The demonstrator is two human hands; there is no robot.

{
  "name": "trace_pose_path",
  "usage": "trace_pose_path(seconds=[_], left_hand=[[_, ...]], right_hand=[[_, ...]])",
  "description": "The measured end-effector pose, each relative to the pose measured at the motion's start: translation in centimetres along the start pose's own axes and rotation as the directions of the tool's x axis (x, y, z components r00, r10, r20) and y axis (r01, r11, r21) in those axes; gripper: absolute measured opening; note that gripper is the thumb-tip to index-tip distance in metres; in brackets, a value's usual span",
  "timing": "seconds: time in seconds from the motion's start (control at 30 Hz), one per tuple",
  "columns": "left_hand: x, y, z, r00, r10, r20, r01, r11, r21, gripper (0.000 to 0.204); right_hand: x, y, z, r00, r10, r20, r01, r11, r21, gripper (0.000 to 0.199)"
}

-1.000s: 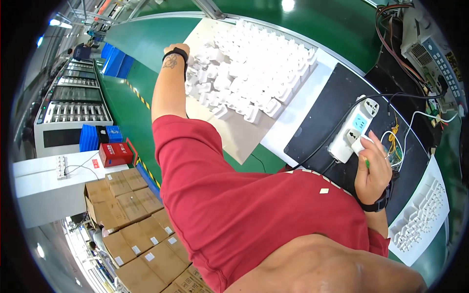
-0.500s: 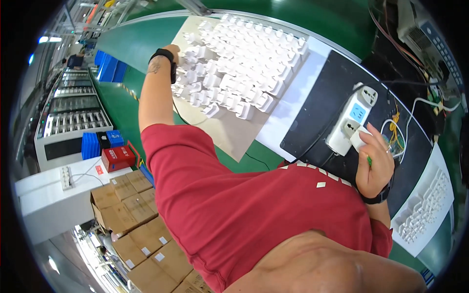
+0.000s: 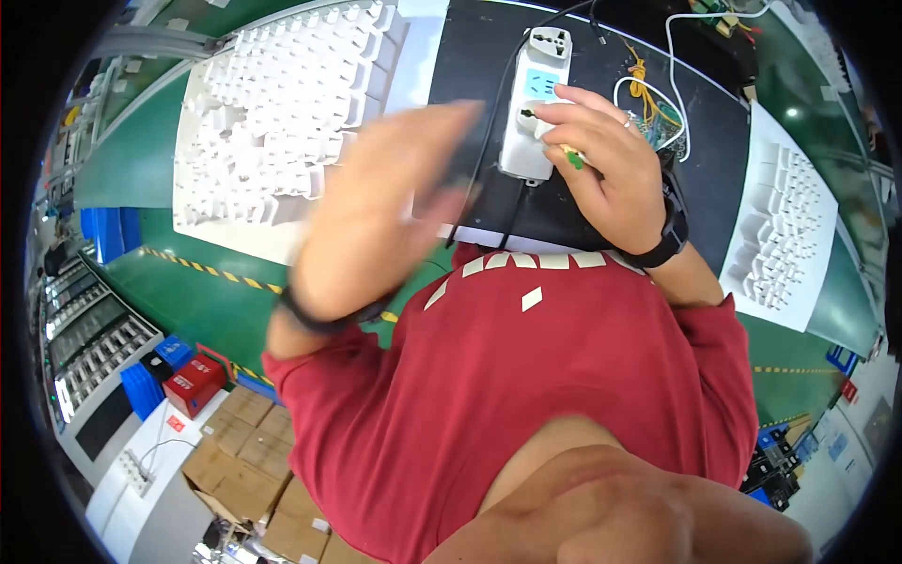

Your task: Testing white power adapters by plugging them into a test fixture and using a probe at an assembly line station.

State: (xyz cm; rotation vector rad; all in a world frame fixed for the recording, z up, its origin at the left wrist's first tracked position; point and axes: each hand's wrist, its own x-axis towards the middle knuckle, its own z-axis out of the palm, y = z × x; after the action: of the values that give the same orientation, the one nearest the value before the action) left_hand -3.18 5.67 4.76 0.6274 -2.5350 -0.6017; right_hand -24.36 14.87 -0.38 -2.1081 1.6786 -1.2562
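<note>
My left hand (image 3: pixel 385 202) is smeared by motion between the rows of white adapters (image 3: pixel 291 103) and the power strip; whether it holds anything cannot be made out. A long white power strip (image 3: pixel 526 150) with a blue socket panel lies on the black mat (image 3: pixel 470 56). At its right side my right hand (image 3: pixel 615 164) has its fingers closed round a white plug adapter (image 3: pixel 558 115), mostly hidden by them. It is unclear whether the adapter is seated in a socket. By the right thumb shows a small green and yellow piece (image 3: pixel 574 160).
A white sheet (image 3: pixel 817 226) with more white adapters (image 3: pixel 782 221) lies to the right. A yellow wire bundle (image 3: pixel 641 89) and a white cable (image 3: pixel 670 47) are beyond my right hand. Cartons (image 3: pixel 240 451) and a red box (image 3: pixel 195 385) stand at lower left.
My left hand has come away from the white adapters toward the power strip. The view has turned, and my right hand stays beside the strip with its fingers round the plug adapter.
</note>
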Motion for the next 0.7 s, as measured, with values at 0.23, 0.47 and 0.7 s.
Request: trace_pose_path(seconds=[0.23,0.47,0.7], left_hand=[[3.1,-1.3,10.4,0.996,0.002,-0.093,-0.05,0.855,-0.516,0.069],[3.3,-2.6,12.0,0.983,0.035,-0.178,-0.133,0.808,-0.575,0.052],[3.3,-3.1,13.0,0.969,0.078,-0.236,-0.204,0.794,-0.573,0.054]], right_hand=[[-1.0,-0.4,0.0,0.994,-0.009,-0.111,0.012,0.999,0.033,0.021],[-0.9,-0.4,-1.0,0.962,0.134,-0.238,-0.063,0.957,0.284,0.009],[-1.2,-0.1,0.0,0.984,0.138,-0.117,-0.113,0.974,0.197,0.008]])
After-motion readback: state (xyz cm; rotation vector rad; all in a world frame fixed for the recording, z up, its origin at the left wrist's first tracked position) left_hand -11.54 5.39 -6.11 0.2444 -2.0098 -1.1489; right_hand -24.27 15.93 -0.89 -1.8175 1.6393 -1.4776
